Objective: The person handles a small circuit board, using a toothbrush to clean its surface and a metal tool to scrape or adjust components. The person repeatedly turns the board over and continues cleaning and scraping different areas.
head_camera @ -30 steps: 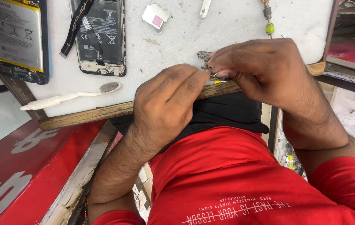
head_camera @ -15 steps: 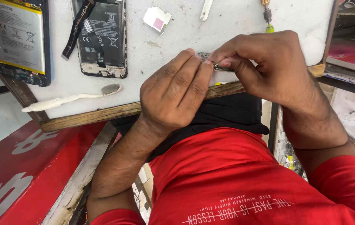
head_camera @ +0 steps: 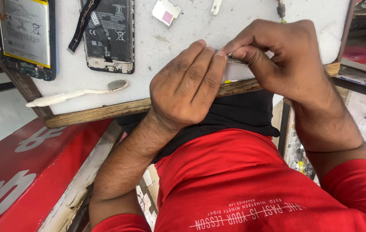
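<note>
Near the white table's (head_camera: 183, 81) edge, my right hand (head_camera: 286, 60) and left hand (head_camera: 187, 90) fingers pinch a small thin metal part (head_camera: 234, 59) between them.

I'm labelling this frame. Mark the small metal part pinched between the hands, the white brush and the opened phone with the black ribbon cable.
small metal part (head_camera: 235, 59): head view, on its exposed strip between the fingertips.
white brush (head_camera: 69, 95): head view, mid-handle.
opened phone (head_camera: 113, 36): head view, on its dark battery.

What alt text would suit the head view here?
Both hands, left hand and right hand, pinch a small metal part at the near edge of a white worktop. Two opened phones and a toothbrush lie beyond.
</note>
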